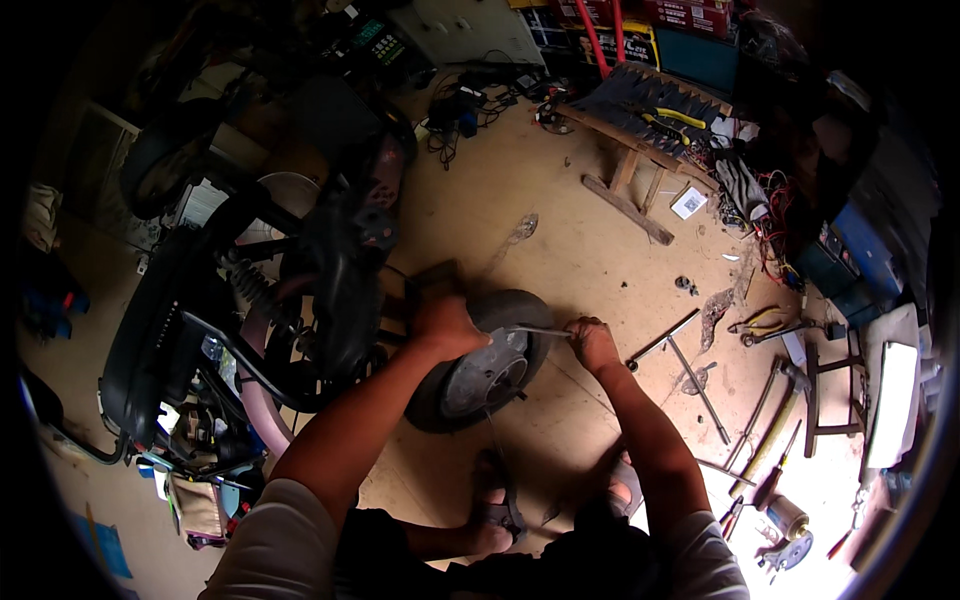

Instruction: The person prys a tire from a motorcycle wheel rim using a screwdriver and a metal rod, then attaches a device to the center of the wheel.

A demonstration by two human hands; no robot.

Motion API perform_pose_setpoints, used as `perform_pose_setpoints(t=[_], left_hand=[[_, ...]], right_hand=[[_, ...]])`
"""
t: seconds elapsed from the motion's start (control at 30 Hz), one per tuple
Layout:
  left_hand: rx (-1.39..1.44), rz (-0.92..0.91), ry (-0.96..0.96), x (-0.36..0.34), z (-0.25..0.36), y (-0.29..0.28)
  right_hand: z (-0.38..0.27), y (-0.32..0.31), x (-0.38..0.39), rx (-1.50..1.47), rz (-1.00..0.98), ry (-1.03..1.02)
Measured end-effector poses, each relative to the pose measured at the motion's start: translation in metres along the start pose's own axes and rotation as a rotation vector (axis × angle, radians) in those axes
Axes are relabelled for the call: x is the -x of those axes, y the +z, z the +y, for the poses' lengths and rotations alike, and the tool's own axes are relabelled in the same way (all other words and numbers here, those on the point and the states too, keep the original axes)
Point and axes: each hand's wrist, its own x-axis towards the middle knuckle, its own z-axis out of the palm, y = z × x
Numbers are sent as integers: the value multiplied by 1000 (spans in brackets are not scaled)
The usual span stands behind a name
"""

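The wheel (425, 408), a black tyre around a grey metal hub (470, 385), leans at a tilt over the tan floor (570, 440), in front of the person's feet. The left hand (446, 328) is on the upper left part of the wheel, its thumb side toward the hub; its other fingers are largely hidden, so I cannot tell whether they are spread or pressed together. The right hand (592, 342) is just beyond the wheel's right edge, fingers curled close together around the outer end of a slim metal bar (545, 331). The bar reaches from that fist across the tyre toward the upper part of the hub; whether its tip is tucked under the tyre's edge I cannot make out.

Left of the wheel, and close to it, stands a black two-wheeled vehicle (340, 290) with a coil-spring shock absorber (255, 285). Nearer the person than the wheel is a sandalled foot (500, 515). Right of the wheel lies a T-handle wrench (696, 390), and farther right are yellow-handled pliers (762, 322), a claw hammer (775, 425) and a small wooden stool (838, 395). Beyond the wheel, to the upper right, a low wooden bench (640, 150) carries a yellow-handled tool (682, 118), with a white card (689, 203) on the floor near its leg.
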Motion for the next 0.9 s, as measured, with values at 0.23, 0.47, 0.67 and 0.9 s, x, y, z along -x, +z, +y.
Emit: perform_pose_setpoints(t=[0.23, 0.47, 0.67, 0.9], left_hand=[[-11, 66, 28, -2, -7, -2], [-6, 30, 13, -12, -1, 7], [-5, 51, 14, -14, -7, 6], [15, 70, 25, -14, -13, 8]], right_hand=[[2, 44, 73, -761, -737, 326], [-135, -44, 141, -797, -375, 581], [-144, 3, 143, -1256, -504, 475], [-197, 7, 123, -1429, -674, 854]])
